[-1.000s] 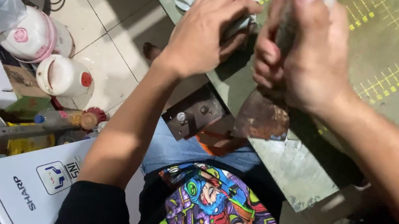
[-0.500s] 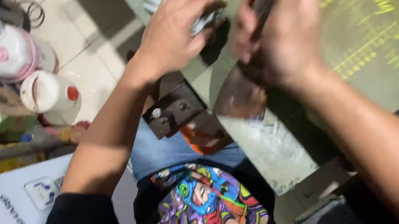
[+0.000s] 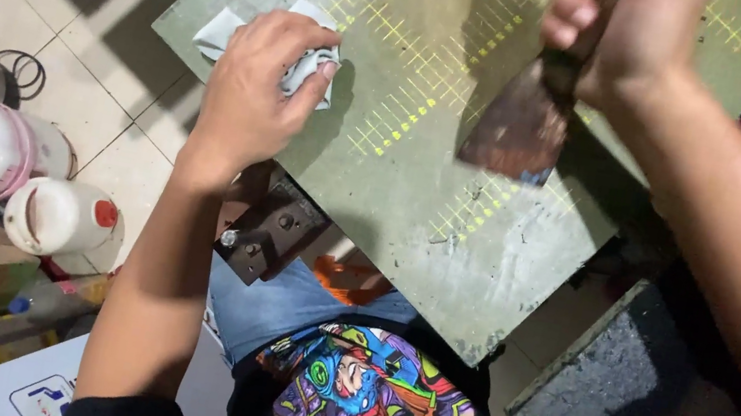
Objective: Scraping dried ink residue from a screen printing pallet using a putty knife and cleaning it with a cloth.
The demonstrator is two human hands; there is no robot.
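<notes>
1. A green desk with yellow grid marks is seen from above, over a tiled floor.
2. Two white jugs are stood on the floor to the left, well apart from the desk.
3. A rusty scraper is gripped by the right hand, fingers clamped on its handle, blade tilted down just above the desk.
4. A white cloth is pressed onto the desk's left part under the left hand, fingers closed on it.
</notes>
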